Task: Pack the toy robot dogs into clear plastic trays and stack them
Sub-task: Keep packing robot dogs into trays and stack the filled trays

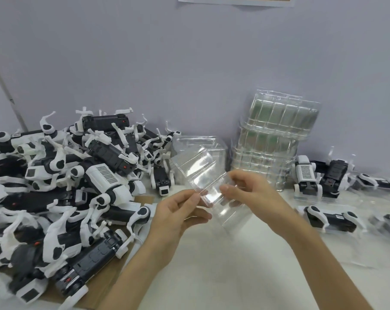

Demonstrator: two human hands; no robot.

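My left hand [178,212] and right hand [251,191] held one clear plastic tray [200,171] between them, lifted off the table and tilted, its far end pointing up and away to the left.

The largest open stretch was the bare white table [212,276] straight in front of me, running under my forearms. It was hemmed on the left by the heap of toy robot dogs [66,186], black and white and tangled legs-up, which spilled over a brown cardboard sheet [110,278]. On the right it was hemmed by packed trays [330,218], each with a dog lying in it, spread along the table. Farther back on that side two dogs [308,175] sat upright on trays, close to the wall.

The plain grey wall [189,63] closed off the back of the table. A pale strip [6,90] slanted up it at far left, and the bottom edge of a sheet of paper [234,0] showed at the top.

Against the wall stood a tall stack of empty trays [272,139], leaning a little. Just to its left was a lower stack [214,142], partly behind the tray I held. One dog [162,177] stood beside that lower stack, at the heap's edge.

My left thumb and fingers pinched the tray's near left edge. My right hand gripped its right side, thumb on top and fingers curled beneath.
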